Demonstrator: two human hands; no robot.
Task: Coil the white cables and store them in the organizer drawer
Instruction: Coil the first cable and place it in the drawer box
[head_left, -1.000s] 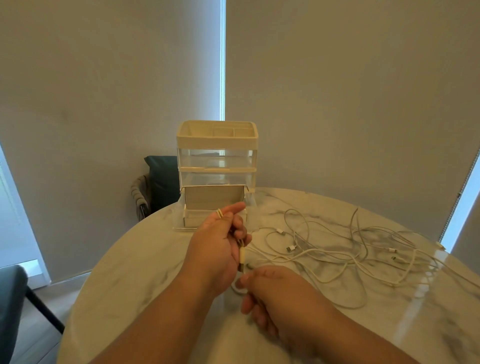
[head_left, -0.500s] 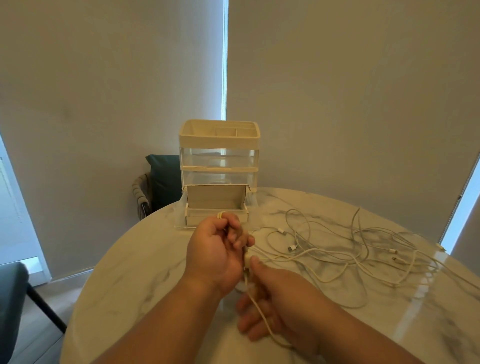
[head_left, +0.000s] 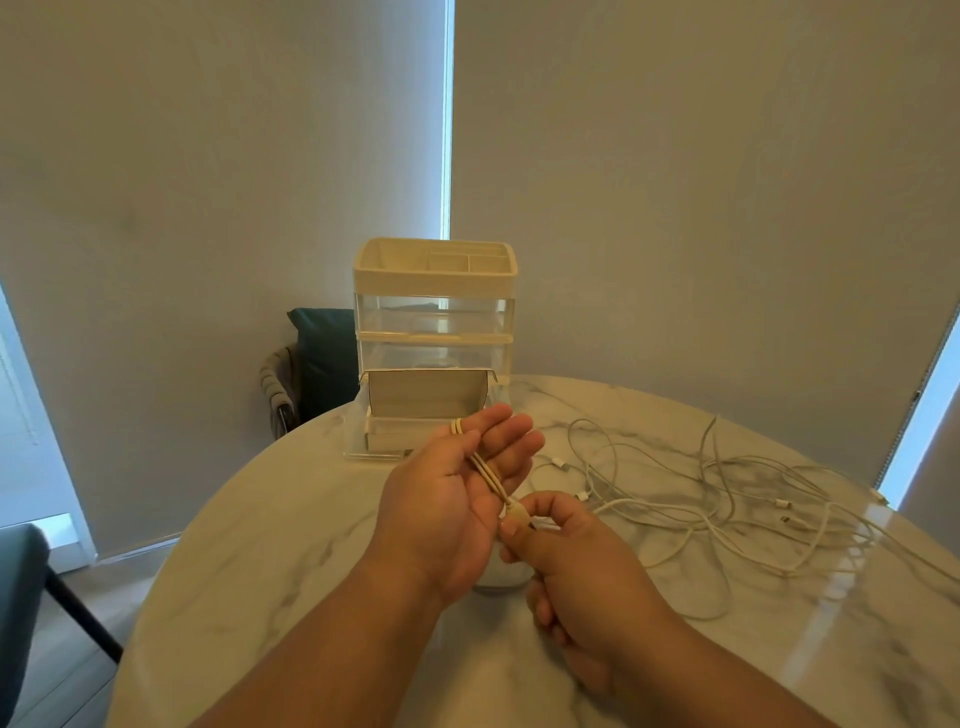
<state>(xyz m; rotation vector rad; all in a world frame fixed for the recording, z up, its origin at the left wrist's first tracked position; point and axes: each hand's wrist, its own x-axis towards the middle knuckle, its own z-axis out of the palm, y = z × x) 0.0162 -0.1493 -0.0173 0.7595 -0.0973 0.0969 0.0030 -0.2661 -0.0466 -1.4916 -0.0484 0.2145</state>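
My left hand (head_left: 457, 483) is held palm up with straight fingers, and a white cable (head_left: 485, 470) runs in a couple of strands across the palm and loops over the index fingertip. My right hand (head_left: 566, 551) pinches that cable's plug end just below the left palm. A tangle of several loose white cables (head_left: 727, 499) lies on the marble table to the right. The cream organizer (head_left: 434, 332) stands at the table's far edge, its bottom drawer (head_left: 415, 436) pulled out just behind my left fingers.
The round marble table (head_left: 291, 545) ends close on the left and near side. A dark chair with a cushion (head_left: 311, 358) stands behind the organizer. Another dark chair (head_left: 21, 587) is at the far left. Blinds cover the windows behind.
My left hand has opened from a curled grip to straight fingers with the cable stretched across the palm. My right hand rose and now pinches the plug end.
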